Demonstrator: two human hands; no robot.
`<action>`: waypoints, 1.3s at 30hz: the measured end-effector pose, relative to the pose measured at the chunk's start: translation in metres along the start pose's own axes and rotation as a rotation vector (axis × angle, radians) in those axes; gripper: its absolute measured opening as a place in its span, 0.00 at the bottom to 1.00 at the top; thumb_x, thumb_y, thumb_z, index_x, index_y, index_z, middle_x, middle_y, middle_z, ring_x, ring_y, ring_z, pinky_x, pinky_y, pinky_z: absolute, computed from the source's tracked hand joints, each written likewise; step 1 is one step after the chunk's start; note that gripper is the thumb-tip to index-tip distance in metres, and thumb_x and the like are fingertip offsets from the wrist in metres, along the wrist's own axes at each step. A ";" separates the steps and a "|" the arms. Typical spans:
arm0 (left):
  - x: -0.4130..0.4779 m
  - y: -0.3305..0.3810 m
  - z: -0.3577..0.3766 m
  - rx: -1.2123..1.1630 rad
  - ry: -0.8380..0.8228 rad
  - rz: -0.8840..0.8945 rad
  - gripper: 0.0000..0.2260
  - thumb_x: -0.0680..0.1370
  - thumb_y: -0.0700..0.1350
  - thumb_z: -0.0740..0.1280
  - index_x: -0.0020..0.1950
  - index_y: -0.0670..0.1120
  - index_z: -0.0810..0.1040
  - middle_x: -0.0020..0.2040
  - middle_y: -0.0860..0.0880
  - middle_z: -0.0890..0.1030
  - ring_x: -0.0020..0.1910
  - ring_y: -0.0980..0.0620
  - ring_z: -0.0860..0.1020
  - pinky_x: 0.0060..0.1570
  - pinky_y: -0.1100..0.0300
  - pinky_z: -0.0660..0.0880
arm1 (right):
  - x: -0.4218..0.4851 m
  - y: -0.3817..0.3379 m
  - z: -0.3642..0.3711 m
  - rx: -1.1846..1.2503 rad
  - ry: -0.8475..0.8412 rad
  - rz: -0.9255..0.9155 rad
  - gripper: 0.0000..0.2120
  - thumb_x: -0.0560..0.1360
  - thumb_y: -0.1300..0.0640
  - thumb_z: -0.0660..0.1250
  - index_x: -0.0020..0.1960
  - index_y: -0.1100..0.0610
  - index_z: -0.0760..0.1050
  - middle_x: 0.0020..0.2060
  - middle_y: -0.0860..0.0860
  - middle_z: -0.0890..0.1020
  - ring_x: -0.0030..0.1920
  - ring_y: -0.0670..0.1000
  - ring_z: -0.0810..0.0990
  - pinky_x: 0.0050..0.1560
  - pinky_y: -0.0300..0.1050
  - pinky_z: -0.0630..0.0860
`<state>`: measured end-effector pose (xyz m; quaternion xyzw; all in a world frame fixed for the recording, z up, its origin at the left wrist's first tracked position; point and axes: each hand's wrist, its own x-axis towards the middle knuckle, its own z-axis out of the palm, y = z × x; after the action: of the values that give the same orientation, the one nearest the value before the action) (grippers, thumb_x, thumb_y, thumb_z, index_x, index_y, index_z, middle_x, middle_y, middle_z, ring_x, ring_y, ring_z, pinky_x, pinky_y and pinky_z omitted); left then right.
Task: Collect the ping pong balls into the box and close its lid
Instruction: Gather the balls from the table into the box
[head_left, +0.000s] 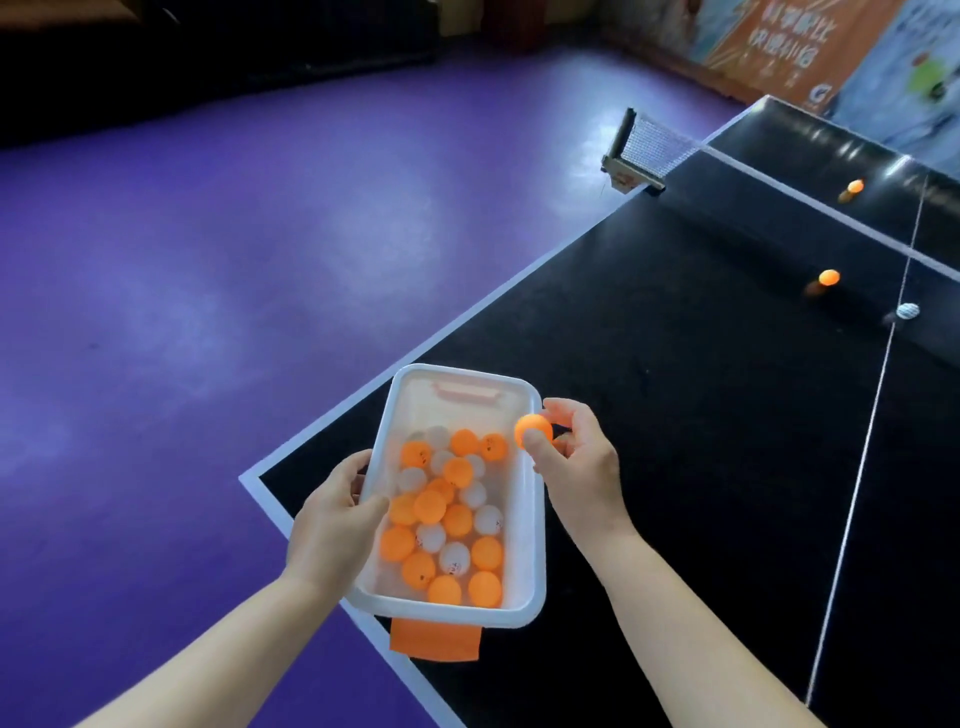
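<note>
Black counter (675, 415) has three loose balls (828, 277) left at upper right, while the left hand (332, 525) grips the part-full box (535, 519), the right hand (576, 467) pinches an orange ball (533, 430), and no lid is on.

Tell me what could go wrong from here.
The right hand pinches an orange ball by the rim of the box, not over it; released here, it may bounce off.
The left hand grips just one side of the box at the corner of the table; a tilt could spill balls to the floor.
Three loose balls lie far up the table and may roll off.
</note>
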<state>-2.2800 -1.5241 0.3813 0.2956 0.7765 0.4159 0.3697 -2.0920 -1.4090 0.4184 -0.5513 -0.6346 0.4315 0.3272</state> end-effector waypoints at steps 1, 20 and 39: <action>0.008 -0.005 -0.022 -0.003 0.013 0.010 0.15 0.76 0.46 0.66 0.61 0.58 0.75 0.48 0.58 0.82 0.47 0.55 0.80 0.47 0.50 0.80 | -0.001 -0.014 0.022 -0.010 0.005 -0.019 0.11 0.72 0.50 0.68 0.54 0.46 0.74 0.47 0.45 0.80 0.41 0.49 0.79 0.45 0.46 0.80; 0.218 -0.077 -0.405 0.091 0.209 0.021 0.14 0.77 0.51 0.63 0.62 0.60 0.71 0.46 0.60 0.79 0.43 0.56 0.78 0.41 0.52 0.78 | 0.031 -0.168 0.428 -0.202 -0.157 0.104 0.14 0.75 0.55 0.66 0.59 0.51 0.70 0.43 0.45 0.78 0.40 0.45 0.76 0.38 0.36 0.71; 0.549 0.040 -0.506 0.045 0.301 0.023 0.14 0.75 0.49 0.63 0.59 0.61 0.73 0.46 0.57 0.81 0.42 0.54 0.79 0.43 0.50 0.78 | 0.357 -0.295 0.608 -0.127 -0.285 0.136 0.05 0.73 0.57 0.67 0.42 0.50 0.71 0.38 0.47 0.79 0.37 0.43 0.79 0.30 0.36 0.72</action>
<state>-2.9921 -1.3006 0.4283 0.2469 0.8290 0.4421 0.2374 -2.8205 -1.1775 0.4130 -0.5456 -0.6619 0.4857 0.1684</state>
